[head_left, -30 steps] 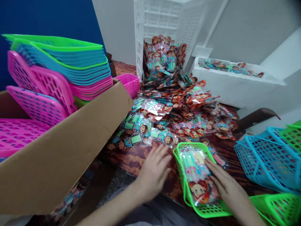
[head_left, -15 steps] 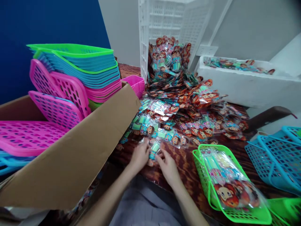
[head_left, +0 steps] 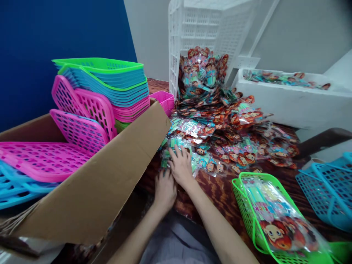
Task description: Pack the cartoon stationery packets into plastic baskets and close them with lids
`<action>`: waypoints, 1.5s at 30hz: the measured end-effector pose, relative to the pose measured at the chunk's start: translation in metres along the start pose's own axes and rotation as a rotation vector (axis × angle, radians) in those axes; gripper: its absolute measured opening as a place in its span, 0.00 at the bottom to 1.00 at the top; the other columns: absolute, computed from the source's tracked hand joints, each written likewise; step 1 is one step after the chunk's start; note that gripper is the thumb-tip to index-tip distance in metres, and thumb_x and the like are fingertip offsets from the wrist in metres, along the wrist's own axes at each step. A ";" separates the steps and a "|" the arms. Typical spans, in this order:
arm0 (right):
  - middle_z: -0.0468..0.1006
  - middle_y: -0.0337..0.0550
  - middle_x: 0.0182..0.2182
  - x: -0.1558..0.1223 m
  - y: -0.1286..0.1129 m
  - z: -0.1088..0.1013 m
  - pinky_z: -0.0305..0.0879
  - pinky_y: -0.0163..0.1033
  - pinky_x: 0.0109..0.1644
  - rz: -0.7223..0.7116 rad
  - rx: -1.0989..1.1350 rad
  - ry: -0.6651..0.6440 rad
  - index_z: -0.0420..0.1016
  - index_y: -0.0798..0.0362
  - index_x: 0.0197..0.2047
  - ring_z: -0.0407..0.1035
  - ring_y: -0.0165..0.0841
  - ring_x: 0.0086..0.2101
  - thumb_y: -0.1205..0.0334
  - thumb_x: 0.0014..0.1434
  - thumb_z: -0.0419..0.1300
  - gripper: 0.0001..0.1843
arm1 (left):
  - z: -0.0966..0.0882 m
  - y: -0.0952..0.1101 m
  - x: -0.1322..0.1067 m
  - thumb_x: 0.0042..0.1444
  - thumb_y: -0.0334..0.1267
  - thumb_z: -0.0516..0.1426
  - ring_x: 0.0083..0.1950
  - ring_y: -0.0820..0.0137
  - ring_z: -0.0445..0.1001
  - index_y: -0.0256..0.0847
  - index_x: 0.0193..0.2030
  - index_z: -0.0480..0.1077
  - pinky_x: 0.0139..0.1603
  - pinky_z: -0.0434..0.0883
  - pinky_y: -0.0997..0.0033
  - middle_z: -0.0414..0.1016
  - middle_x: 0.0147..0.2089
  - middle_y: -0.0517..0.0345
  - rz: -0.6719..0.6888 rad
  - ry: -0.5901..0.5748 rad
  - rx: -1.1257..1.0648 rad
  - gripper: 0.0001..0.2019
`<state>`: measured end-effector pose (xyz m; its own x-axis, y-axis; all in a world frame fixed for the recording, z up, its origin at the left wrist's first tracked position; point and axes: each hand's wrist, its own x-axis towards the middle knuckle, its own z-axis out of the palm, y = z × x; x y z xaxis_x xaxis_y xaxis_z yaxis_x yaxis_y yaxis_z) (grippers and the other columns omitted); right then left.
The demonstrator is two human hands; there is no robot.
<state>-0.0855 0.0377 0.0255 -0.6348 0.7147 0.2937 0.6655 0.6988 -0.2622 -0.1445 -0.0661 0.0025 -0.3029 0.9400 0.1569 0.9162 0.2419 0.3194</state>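
My right hand reaches over the near edge of a pile of clear plastic packets, its fingers spread and touching the packets below. These packets hold printed cartoon figures with reddish-brown hair and pale green pieces. Just below it, close to the right wrist, my left hand is bent with its fingers curled down at the packets' edge. Whatever lies under the left fingers is hidden. To the right, a green plastic basket holds several larger-looking packets.
At left, a cardboard box holds pink, blue and green baskets. A white crate stands behind the pile, with a white foam box at back right. Blue baskets and a dark handle-like object are on the right.
The packet held between both hands is no longer visible there. My right hand has moved forward and left onto the pile, fingers spread; my left hand has drawn back slightly. The view has shifted.
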 end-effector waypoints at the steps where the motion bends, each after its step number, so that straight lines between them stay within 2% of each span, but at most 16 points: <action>1: 0.60 0.49 0.68 0.005 0.000 0.004 0.48 0.57 0.66 -0.028 -0.007 -0.042 0.64 0.48 0.66 0.47 0.48 0.67 0.60 0.68 0.52 0.25 | -0.001 0.009 -0.005 0.64 0.30 0.49 0.63 0.50 0.65 0.34 0.62 0.68 0.59 0.68 0.42 0.69 0.63 0.40 0.047 -0.011 -0.067 0.21; 4: 0.63 0.47 0.67 -0.003 0.012 0.007 0.53 0.54 0.61 -0.006 -0.039 -0.123 0.65 0.47 0.65 0.56 0.46 0.62 0.66 0.67 0.50 0.24 | -0.009 0.016 -0.016 0.64 0.30 0.48 0.60 0.58 0.69 0.39 0.54 0.74 0.61 0.70 0.52 0.74 0.58 0.46 0.191 -0.099 -0.355 0.18; 7: 0.71 0.49 0.60 -0.041 0.033 -0.002 0.60 0.49 0.54 0.068 -0.057 -0.133 0.69 0.48 0.61 0.63 0.44 0.53 0.66 0.66 0.51 0.22 | -0.017 -0.005 -0.017 0.66 0.31 0.47 0.55 0.64 0.74 0.43 0.50 0.76 0.59 0.73 0.59 0.77 0.54 0.49 0.199 -0.133 -0.508 0.17; 9: 0.74 0.48 0.55 -0.068 0.047 -0.013 0.60 0.48 0.53 0.113 -0.064 -0.129 0.72 0.48 0.58 0.64 0.43 0.51 0.64 0.65 0.54 0.19 | -0.018 -0.024 -0.012 0.65 0.27 0.46 0.56 0.63 0.73 0.42 0.53 0.75 0.59 0.72 0.58 0.76 0.55 0.48 0.191 -0.108 -0.415 0.20; 12: 0.74 0.46 0.52 -0.093 0.061 -0.026 0.60 0.47 0.52 0.154 -0.056 -0.152 0.72 0.46 0.56 0.65 0.42 0.50 0.61 0.66 0.56 0.16 | -0.018 -0.043 0.002 0.57 0.20 0.47 0.69 0.58 0.61 0.44 0.60 0.71 0.66 0.64 0.50 0.65 0.67 0.46 0.359 -0.180 -0.167 0.28; 15: 0.74 0.49 0.51 -0.096 0.068 -0.032 0.62 0.45 0.50 0.230 -0.071 -0.166 0.71 0.46 0.59 0.66 0.43 0.49 0.60 0.66 0.57 0.18 | -0.018 -0.042 0.018 0.50 0.16 0.49 0.76 0.53 0.43 0.48 0.65 0.65 0.70 0.55 0.42 0.47 0.76 0.48 0.515 -0.285 0.019 0.37; 17: 0.72 0.52 0.53 -0.092 0.070 -0.033 0.61 0.46 0.50 0.281 -0.098 -0.167 0.69 0.50 0.61 0.65 0.45 0.51 0.63 0.63 0.59 0.22 | -0.020 -0.035 0.026 0.49 0.16 0.49 0.77 0.53 0.40 0.46 0.67 0.62 0.70 0.53 0.42 0.44 0.77 0.47 0.532 -0.311 0.081 0.38; 19: 0.74 0.52 0.53 -0.087 0.073 -0.033 0.60 0.47 0.52 0.299 -0.079 -0.199 0.70 0.51 0.59 0.65 0.47 0.52 0.63 0.61 0.62 0.23 | -0.023 -0.027 0.032 0.50 0.18 0.50 0.76 0.55 0.43 0.43 0.64 0.64 0.70 0.52 0.43 0.47 0.76 0.46 0.524 -0.314 0.097 0.34; 21: 0.77 0.48 0.49 -0.085 0.079 -0.034 0.59 0.46 0.53 0.304 -0.004 -0.244 0.72 0.50 0.55 0.66 0.45 0.51 0.63 0.60 0.62 0.19 | -0.029 -0.021 0.036 0.51 0.20 0.53 0.74 0.55 0.50 0.42 0.58 0.68 0.71 0.52 0.45 0.56 0.72 0.45 0.510 -0.326 0.103 0.27; 23: 0.78 0.46 0.45 -0.085 0.089 -0.035 0.58 0.44 0.51 0.318 0.072 -0.267 0.74 0.51 0.49 0.68 0.42 0.48 0.63 0.60 0.62 0.13 | -0.035 -0.018 0.040 0.52 0.24 0.57 0.69 0.55 0.58 0.41 0.52 0.70 0.70 0.53 0.47 0.65 0.65 0.45 0.489 -0.349 0.122 0.19; 25: 0.79 0.46 0.42 -0.088 0.100 -0.037 0.58 0.42 0.49 0.358 0.109 -0.244 0.74 0.53 0.43 0.70 0.40 0.45 0.62 0.59 0.62 0.08 | -0.040 -0.019 0.044 0.52 0.29 0.62 0.62 0.54 0.64 0.40 0.49 0.70 0.67 0.55 0.49 0.70 0.57 0.46 0.453 -0.370 0.149 0.17; 31: 0.77 0.43 0.37 -0.099 0.133 -0.037 0.58 0.40 0.44 0.420 0.303 -0.110 0.70 0.52 0.36 0.69 0.40 0.40 0.62 0.54 0.60 0.05 | -0.041 -0.030 0.049 0.51 0.37 0.65 0.50 0.56 0.68 0.40 0.38 0.69 0.54 0.65 0.57 0.72 0.47 0.49 0.395 -0.454 0.124 0.11; 34: 0.74 0.39 0.32 -0.101 0.142 -0.038 0.58 0.39 0.42 0.434 0.539 -0.067 0.69 0.51 0.34 0.68 0.36 0.35 0.58 0.53 0.59 0.06 | -0.037 -0.027 0.043 0.52 0.35 0.64 0.51 0.57 0.68 0.41 0.36 0.68 0.47 0.65 0.63 0.71 0.50 0.49 0.400 -0.486 0.065 0.08; 37: 0.71 0.35 0.27 -0.100 0.143 -0.041 0.58 0.37 0.37 0.509 0.773 -0.032 0.68 0.50 0.32 0.64 0.33 0.30 0.51 0.50 0.62 0.13 | -0.034 -0.019 0.037 0.52 0.30 0.62 0.48 0.59 0.70 0.40 0.39 0.68 0.45 0.65 0.65 0.73 0.46 0.51 0.407 -0.514 0.005 0.09; 42: 0.72 0.34 0.27 -0.102 0.147 -0.053 0.59 0.34 0.33 0.575 1.048 -0.125 0.70 0.51 0.34 0.65 0.30 0.28 0.51 0.45 0.66 0.17 | -0.035 -0.016 0.042 0.55 0.30 0.59 0.47 0.63 0.73 0.41 0.46 0.69 0.44 0.65 0.70 0.75 0.45 0.55 0.389 -0.546 -0.111 0.11; 45: 0.72 0.33 0.27 -0.110 0.156 -0.061 0.59 0.33 0.30 0.591 1.073 -0.207 0.70 0.52 0.35 0.64 0.28 0.27 0.54 0.43 0.67 0.16 | -0.039 -0.013 0.045 0.57 0.35 0.59 0.46 0.65 0.74 0.42 0.42 0.72 0.44 0.65 0.72 0.76 0.43 0.58 0.368 -0.587 -0.308 0.06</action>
<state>0.1119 0.0660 0.0085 -0.4618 0.8511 -0.2497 0.2750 -0.1303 -0.9526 -0.1807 -0.0363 0.0418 0.2770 0.9415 -0.1922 0.7903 -0.1094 0.6028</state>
